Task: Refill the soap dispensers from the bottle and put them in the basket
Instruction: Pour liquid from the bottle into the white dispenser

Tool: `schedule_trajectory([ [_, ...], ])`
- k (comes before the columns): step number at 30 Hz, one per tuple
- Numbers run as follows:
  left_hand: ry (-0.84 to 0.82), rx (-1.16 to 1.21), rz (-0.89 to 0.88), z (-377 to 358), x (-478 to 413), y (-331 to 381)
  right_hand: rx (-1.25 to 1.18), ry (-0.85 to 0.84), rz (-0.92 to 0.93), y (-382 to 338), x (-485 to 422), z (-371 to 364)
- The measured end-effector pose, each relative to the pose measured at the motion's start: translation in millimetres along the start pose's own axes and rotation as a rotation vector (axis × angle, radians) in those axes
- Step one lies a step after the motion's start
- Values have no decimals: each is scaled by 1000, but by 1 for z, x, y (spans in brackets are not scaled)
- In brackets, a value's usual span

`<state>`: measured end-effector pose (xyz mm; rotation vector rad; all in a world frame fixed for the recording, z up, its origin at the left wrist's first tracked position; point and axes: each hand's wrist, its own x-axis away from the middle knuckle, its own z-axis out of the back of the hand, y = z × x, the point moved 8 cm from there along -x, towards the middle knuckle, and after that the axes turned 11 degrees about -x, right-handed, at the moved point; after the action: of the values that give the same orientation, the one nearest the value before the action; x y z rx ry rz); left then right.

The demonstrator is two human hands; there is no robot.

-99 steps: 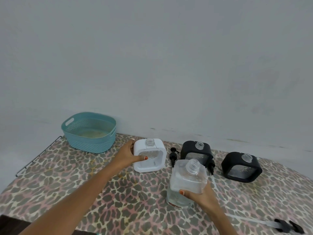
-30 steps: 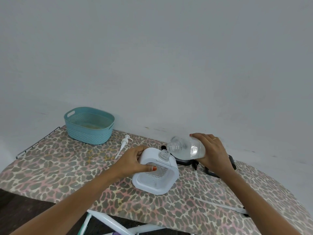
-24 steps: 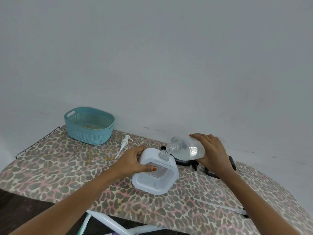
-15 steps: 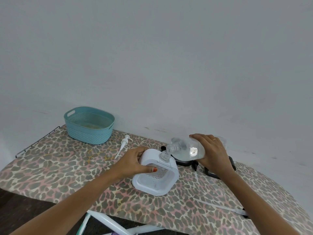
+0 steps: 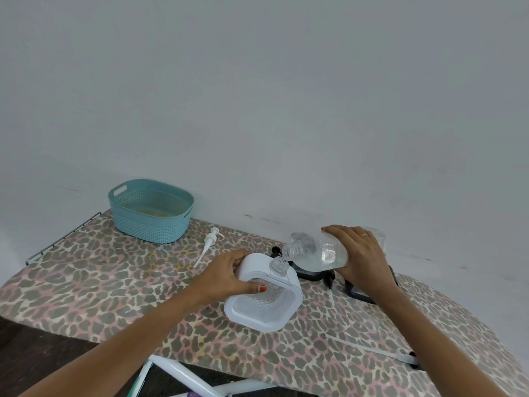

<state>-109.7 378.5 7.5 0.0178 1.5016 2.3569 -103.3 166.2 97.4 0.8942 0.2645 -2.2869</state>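
A white square soap dispenser (image 5: 264, 300) stands on the leopard-print board with its clear neck open. My left hand (image 5: 226, 275) grips its upper left corner, thumb on the front. My right hand (image 5: 362, 260) holds a clear refill bottle (image 5: 315, 250) tipped on its side, its mouth just above the dispenser's neck, clear liquid inside. Behind my hands lie two black dispensers (image 5: 310, 275), mostly hidden. The teal basket (image 5: 150, 210) sits at the far left of the board.
A white pump head with its tube (image 5: 207, 246) lies between the basket and the white dispenser. Another pump tube with a black head (image 5: 372, 349) lies at the right front. The wall runs close behind the board. White frame legs (image 5: 183, 376) show below the front edge.
Since 3.3 s ago the white dispenser came closer and the bottle was lifted and tipped over its neck. Over the last second the bottle's mouth has dipped slightly lower.
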Motion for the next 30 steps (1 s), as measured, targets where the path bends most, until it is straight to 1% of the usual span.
schedule_trajectory([
  [8, -2, 3, 0, 0, -1, -3, 27, 8, 16, -2, 0, 4],
  [16, 13, 22, -1, -1, 0, -5, 4, 26, 23, -1, -2, 7],
  [30, 31, -4, -2, -1, -1, -4, 14, 36, 43, -2, -1, 13],
])
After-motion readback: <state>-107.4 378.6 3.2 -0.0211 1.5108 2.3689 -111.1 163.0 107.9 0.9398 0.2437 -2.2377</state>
